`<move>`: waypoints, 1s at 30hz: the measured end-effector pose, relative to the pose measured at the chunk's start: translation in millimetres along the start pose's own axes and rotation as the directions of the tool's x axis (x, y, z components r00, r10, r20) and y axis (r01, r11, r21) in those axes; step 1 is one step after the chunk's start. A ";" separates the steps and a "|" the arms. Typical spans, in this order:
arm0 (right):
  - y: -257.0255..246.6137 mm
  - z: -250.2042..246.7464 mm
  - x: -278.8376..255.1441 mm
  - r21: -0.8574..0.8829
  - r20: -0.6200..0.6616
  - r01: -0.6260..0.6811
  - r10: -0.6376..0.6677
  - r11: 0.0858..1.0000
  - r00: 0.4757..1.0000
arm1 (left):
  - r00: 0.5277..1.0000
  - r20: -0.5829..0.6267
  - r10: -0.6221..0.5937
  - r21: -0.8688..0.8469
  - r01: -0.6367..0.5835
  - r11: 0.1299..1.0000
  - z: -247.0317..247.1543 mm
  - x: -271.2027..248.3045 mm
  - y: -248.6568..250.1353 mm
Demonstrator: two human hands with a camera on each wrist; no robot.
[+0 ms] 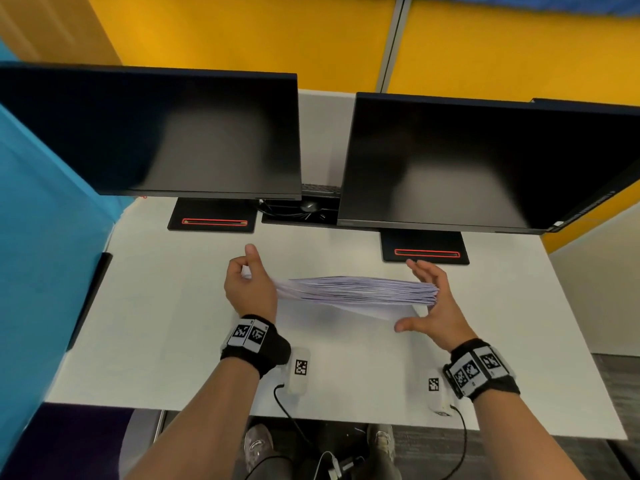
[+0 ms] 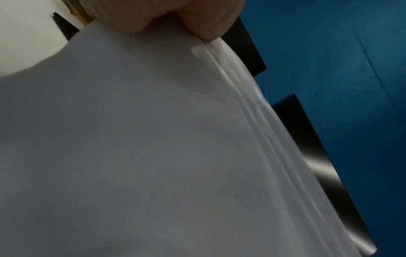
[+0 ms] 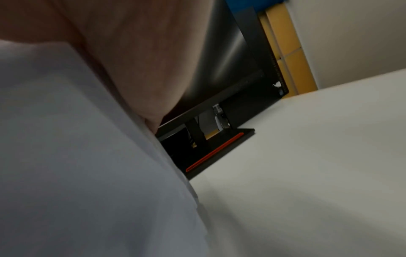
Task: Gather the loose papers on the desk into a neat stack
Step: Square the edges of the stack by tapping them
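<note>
Head view: we log the paper stack (image 1: 360, 292), long axis left-right; left hand (image 1: 251, 289) pinches its left end, right hand (image 1: 433, 303) flat-fingered against its right end.

White papers (image 1: 360, 291) gathered on edge
The sheaf stands upright on its long edge, upper edges fanned and uneven, left end pinched narrower.
</note>
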State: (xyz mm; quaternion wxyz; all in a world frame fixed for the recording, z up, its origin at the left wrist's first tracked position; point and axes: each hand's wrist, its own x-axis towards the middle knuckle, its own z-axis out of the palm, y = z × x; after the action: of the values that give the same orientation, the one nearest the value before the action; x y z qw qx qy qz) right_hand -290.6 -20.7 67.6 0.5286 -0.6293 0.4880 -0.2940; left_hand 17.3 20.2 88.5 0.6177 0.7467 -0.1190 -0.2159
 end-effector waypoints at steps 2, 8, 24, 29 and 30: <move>-2.3 -5.5 0.5 -0.084 0.065 -0.003 0.008 0.996 0.998 | 0.999 -0.035 -0.032 0.010 0.032 0.999 2.8 2.0 0.3; 24.4 1.0 -0.4 -0.316 -0.089 -0.084 0.058 0.945 0.994 | 0.999 -0.021 -0.035 0.035 0.036 0.999 12.2 8.4 12.6; -34.2 10.6 0.7 0.122 -0.461 0.033 0.027 0.992 0.887 | 0.748 0.650 0.129 0.168 -0.308 0.936 -33.0 39.9 -8.6; -38.2 2.8 0.7 0.096 -0.425 0.104 -0.053 0.990 0.904 | 0.724 0.656 0.214 0.340 -0.536 0.772 -17.8 45.6 -10.9; -30.2 1.6 1.6 0.090 -0.404 0.094 -0.050 0.991 0.913 | 0.721 0.668 0.184 0.293 -0.482 0.826 -17.7 46.0 -18.5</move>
State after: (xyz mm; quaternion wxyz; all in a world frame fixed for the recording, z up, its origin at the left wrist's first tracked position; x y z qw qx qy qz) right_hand -279.5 -22.6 95.7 0.4393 -0.5440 0.5457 -0.4618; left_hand 64.5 19.0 65.0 0.3850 0.7209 -0.4952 -0.2946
